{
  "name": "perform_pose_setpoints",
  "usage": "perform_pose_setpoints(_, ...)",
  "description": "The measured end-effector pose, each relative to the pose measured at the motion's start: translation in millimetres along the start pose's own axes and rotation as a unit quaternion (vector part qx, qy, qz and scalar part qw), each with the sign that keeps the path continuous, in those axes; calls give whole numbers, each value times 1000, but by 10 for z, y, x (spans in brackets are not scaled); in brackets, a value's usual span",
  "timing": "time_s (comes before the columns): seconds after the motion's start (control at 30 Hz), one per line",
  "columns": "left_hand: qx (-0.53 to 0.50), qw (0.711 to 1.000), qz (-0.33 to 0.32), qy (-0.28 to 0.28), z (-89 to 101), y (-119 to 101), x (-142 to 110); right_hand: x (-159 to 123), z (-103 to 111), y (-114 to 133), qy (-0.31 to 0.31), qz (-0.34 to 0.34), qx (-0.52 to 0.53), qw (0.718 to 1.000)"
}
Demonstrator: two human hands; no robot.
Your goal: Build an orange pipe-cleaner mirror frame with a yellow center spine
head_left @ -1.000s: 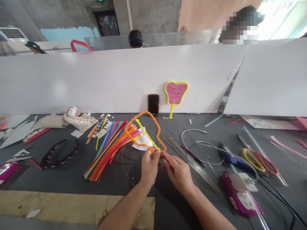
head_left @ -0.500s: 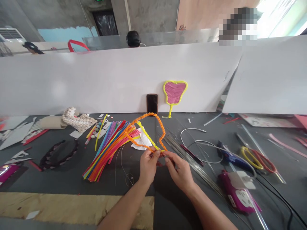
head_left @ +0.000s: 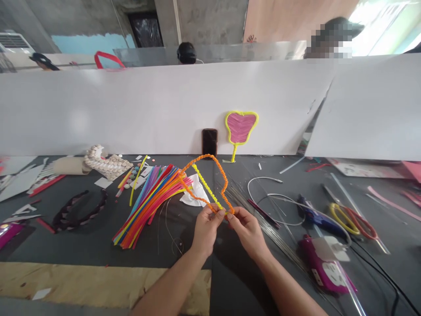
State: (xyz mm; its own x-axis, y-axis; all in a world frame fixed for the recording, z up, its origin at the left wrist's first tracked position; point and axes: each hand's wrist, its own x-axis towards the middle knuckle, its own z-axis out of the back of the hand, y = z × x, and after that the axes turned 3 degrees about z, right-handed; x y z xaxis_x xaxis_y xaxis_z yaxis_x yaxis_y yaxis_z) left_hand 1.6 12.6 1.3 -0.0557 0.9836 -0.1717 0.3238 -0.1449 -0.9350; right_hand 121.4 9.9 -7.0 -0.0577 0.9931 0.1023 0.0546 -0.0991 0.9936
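Both hands pinch the lower ends of a twisted orange pipe-cleaner loop [head_left: 224,177], held up over the dark table. My left hand [head_left: 207,228] is closed at the loop's lower left, with a twisted yellow pipe cleaner [head_left: 205,184] rising from its fingertips inside the loop. On the right, my right hand [head_left: 246,230] is closed on the loop's other end, its thumb close to the left thumb. The exact joint between the fingertips is hidden. A bundle of coloured pipe cleaners [head_left: 148,206] lies left of my hands, beside a crumpled white tissue [head_left: 194,193].
A yellow-rimmed pink fan shape [head_left: 241,127] and a phone [head_left: 209,142] lean on the white partition [head_left: 148,109]. Thin metal wires [head_left: 272,232], a glue gun [head_left: 320,217], scissors [head_left: 351,217] and a purple power strip [head_left: 325,267] lie right. A dark braided band [head_left: 79,219] lies left.
The orange loop has tilted and its lower ends have shifted slightly right. My fingertips have moved a little, showing more of the yellow pipe cleaner near them.
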Motion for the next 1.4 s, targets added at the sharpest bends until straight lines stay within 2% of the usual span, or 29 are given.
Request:
perform_pose_setpoints(0.2, 57, 998, -23, 19, 27, 7, 20, -12, -21, -8, 0, -35, 20, 999)
perform_pose_setpoints(0.33, 78, 996, -25, 23, 23, -2, 16, -10, -32, -10, -8, -27, 22, 999)
perform_pose_setpoints(0.5, 46, 997, 8, 54, 42, -54, 32, -4, -13, 7, -38, -1, -10, 999)
perform_pose_setpoints(0.53, 41, 998, -7, 42, 55, -67, 37, -2, 0, 5, -50, 8, -26, 998)
perform_pose_setpoints(0.6, 45, 996, -73, -20, 85, -93, 36, 1, 36, -4, -80, 49, -86, 992)
perform_pose_setpoints(0.67, 70, 985, -137, -81, 101, -115, 8, 1, 79, -10, -108, 127, -185, 969)
perform_pose_setpoints(0.7, 94, 980, -150, -88, 99, -122, -15, -1, 99, -9, -115, 175, -236, 949)
perform_pose_setpoints(0.73, 118, 980, -143, -71, 89, -126, -41, -3, 115, -6, -114, 224, -280, 927)
perform_pose_setpoints(0.8, 148, 984, -97, -2, 53, -122, -85, -8, 135, 4, -95, 305, -337, 886)
perform_pose_setpoints(0.87, 127, 990, -54, 39, 14, -106, -101, -13, 136, 15, -71, 356, -364, 858)
perform_pose_setpoints(1.03, 74, 997, -7, 32, 13, -63, -34, -16, 104, 31, -37, 413, -391, 822)
perform_pose_setpoints(1.2, 70, 997, -12, 19, 42, -85, -18, -14, 88, 59, -28, 416, -372, 829)
perform_pose_setpoints(1.3, 112, 993, -27, 19, 52, -129, -12, -17, 89, 75, -16, 394, -343, 852)
perform_pose_setpoints(1.4, 183, 980, -70, 27, 86, -164, 8, -24, 97, 85, -2, 352, -316, 881)
